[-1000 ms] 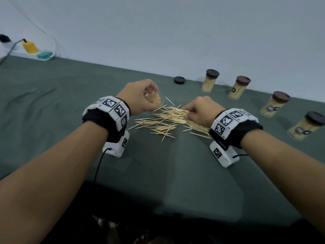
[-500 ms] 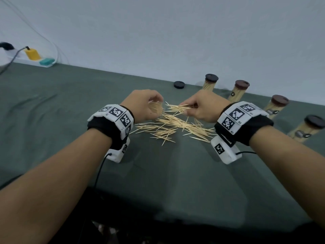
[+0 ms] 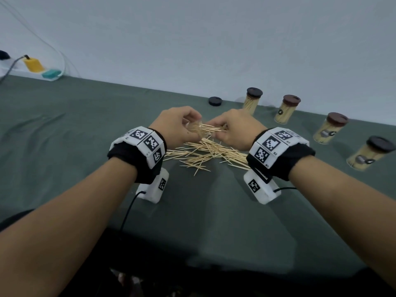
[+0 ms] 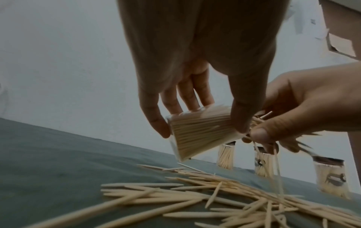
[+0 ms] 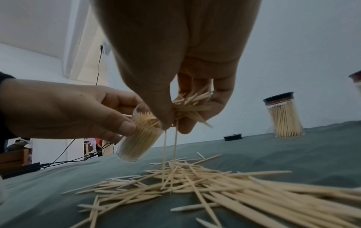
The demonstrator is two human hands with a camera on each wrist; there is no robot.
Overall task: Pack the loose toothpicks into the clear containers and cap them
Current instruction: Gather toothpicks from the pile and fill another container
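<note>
My left hand [image 3: 181, 125] grips a clear container [image 4: 199, 132] nearly full of toothpicks, tilted with its open mouth toward the right. My right hand [image 3: 233, 129] pinches a bunch of toothpicks [image 5: 191, 103] at that mouth [image 5: 144, 117]; two sticks dangle from it toward the pile. Both hands hover just above the loose toothpick pile [image 3: 205, 153] on the green cloth [image 3: 85, 129]. A loose black cap [image 3: 215, 101] lies behind the hands near the wall.
Several capped, filled containers [image 3: 252, 100] [image 3: 288, 108] [image 3: 330, 130] [image 3: 370, 154] stand in a row along the back right. A power strip with yellow and teal plugs [image 3: 34, 66] sits at the far left. The table's front edge [image 3: 214, 269] is close below my forearms.
My right hand lifted off the pile with a bunch of toothpicks and moved left to the container's mouth. The left hand stayed near its spot, holding the container.
</note>
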